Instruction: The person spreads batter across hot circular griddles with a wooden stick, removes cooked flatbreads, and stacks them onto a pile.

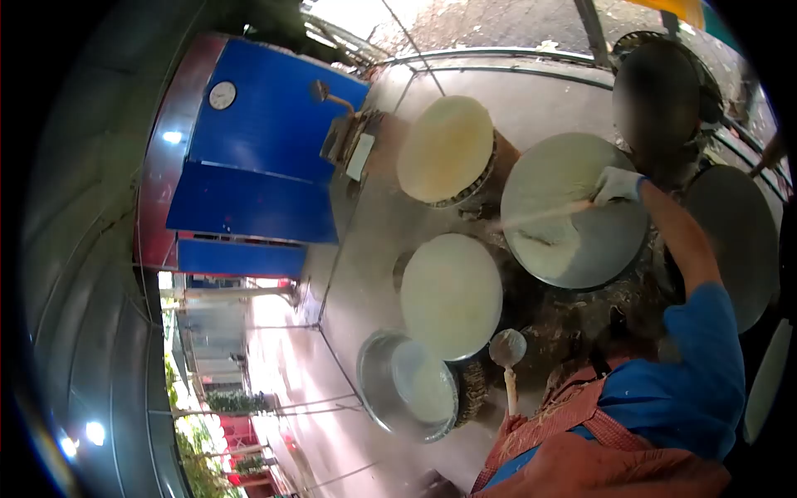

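We have a pale wooden stick (548, 214) stretched over the large round griddle (613, 247), partly across its pale coating (552, 170). Our gloved right hand (618, 186) is closed around one end. We judge the stick light and stiff, perhaps slick if the coating reaches it; the dry end within the glove seems the best place to hold. Its long axis runs from our fist forward and slightly leftward, the blurred far end passing the griddle's rim. Near our apron (581, 407) is a ladle (508, 349), bowl away from us; we cannot make out the left hand there.
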Demonstrator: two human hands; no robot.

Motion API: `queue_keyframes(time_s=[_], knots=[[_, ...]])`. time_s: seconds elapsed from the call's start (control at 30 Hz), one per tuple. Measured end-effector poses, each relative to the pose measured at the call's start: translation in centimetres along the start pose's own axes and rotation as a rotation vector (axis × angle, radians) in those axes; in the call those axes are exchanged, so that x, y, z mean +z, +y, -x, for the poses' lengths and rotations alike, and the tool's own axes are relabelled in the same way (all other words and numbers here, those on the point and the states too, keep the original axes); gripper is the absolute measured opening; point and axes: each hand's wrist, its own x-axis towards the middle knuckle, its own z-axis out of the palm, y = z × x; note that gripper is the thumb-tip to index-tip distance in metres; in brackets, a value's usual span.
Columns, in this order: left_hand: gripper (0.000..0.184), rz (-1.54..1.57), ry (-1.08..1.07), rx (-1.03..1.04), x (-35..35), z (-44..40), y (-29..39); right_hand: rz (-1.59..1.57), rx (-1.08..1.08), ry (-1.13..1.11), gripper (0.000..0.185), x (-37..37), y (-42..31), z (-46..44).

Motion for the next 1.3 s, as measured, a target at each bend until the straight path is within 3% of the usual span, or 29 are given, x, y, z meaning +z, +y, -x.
queue_keyframes(time_s=[0.13,0.17,0.2,0.23,0.27,0.3,0.33,0.37,0.43,0.47,0.5,0.53,0.6,0.63,0.73,0.83,0.87,0.97,1.03,1.1,1.17,1.23,1.3], knots=[[0.016,-0.068,0.001,-0.036,-2.1,1.9,1.8,0.133,0.005,-0.223,0.014,-0.9,5.9,5.0],[0.016,-0.087,-0.005,-0.045,-2.8,2.3,2.5,0.329,-0.515,-0.299,0.013,-2.6,17.1,5.2],[0.017,-0.113,-0.004,-0.063,-3.8,2.8,3.1,0.826,-0.880,-0.260,0.013,-4.3,12.9,12.6],[0.017,-0.144,-0.001,-0.078,-4.9,3.2,3.7,0.620,-0.879,-0.405,0.015,-5.1,7.9,18.6],[0.018,-0.178,0.001,-0.100,-6.0,3.4,4.4,0.824,-0.788,-0.386,0.017,-5.6,12.8,23.7],[0.018,-0.233,0.003,-0.111,-7.0,3.4,5.2,0.419,-0.150,-0.326,0.014,-4.2,17.7,29.3],[0.019,-0.292,0.006,-0.121,-8.1,3.4,6.1,-0.116,0.347,0.027,0.013,-2.1,19.3,35.1],[0.019,-0.346,0.010,-0.124,-9.0,3.4,6.6,-0.260,0.432,0.299,0.015,2.3,17.2,38.6],[0.021,-0.388,0.005,-0.182,-10.6,4.1,8.4,-0.155,0.307,0.605,0.020,15.2,11.9,36.5],[0.016,-0.240,-0.132,-0.371,-11.6,3.8,9.7,-0.122,0.231,0.714,0.022,21.5,9.1,33.4],[0.009,-0.256,-0.082,-0.307,-10.8,4.5,9.7,-0.086,0.169,0.799,0.024,27.1,6.0,29.1],[0.006,-0.354,0.120,-0.204,-6.9,6.6,9.2,-0.067,0.032,0.930,0.024,31.7,4.2,25.3],[0.027,-0.105,-0.153,-0.397,-9.8,6.9,10.4,0.075,0.168,0.847,0.030,36.4,-1.4,20.6],[0.036,-0.156,-0.200,-0.348,-10.5,8.2,10.5,0.174,0.192,0.769,0.033,37.2,-4.4,19.6],[0.061,-0.343,-0.276,-0.146,-11.9,11.4,10.6,0.491,0.176,0.848,0.026,37.0,-0.8,21.3],[0.070,-0.302,-0.307,-0.107,-10.1,13.4,11.0,0.612,0.337,0.959,0.028,34.9,4.6,25.7],[0.072,-0.227,-0.332,-0.128,-9.4,13.5,10.4,0.432,0.363,0.966,0.029,34.5,2.7,26.1],[0.066,-0.091,-0.517,-0.195,-9.0,12.4,8.9,0.205,0.238,1.103,0.032,36.1,-3.2,21.1],[0.064,-0.062,-0.563,-0.227,-11.4,11.1,9.0,0.366,0.180,0.837,0.033,36.0,-3.7,18.9],[0.063,-0.072,-0.537,-0.201,-12.2,10.9,8.5,0.349,0.137,0.896,0.034,34.6,-0.9,21.1],[0.061,-0.125,-0.499,-0.083,-9.5,12.1,7.0,0.544,0.264,0.839,0.031,30.3,1.9,24.2],[0.057,-0.150,-0.403,-0.058,-10.0,11.2,6.9,0.332,0.199,1.026,0.029,27.7,7.1,21.7],[0.054,-0.080,-0.461,-0.144,-8.6,10.6,6.0,0.255,0.206,1.100,0.028,27.4,-2.2,21.5]])
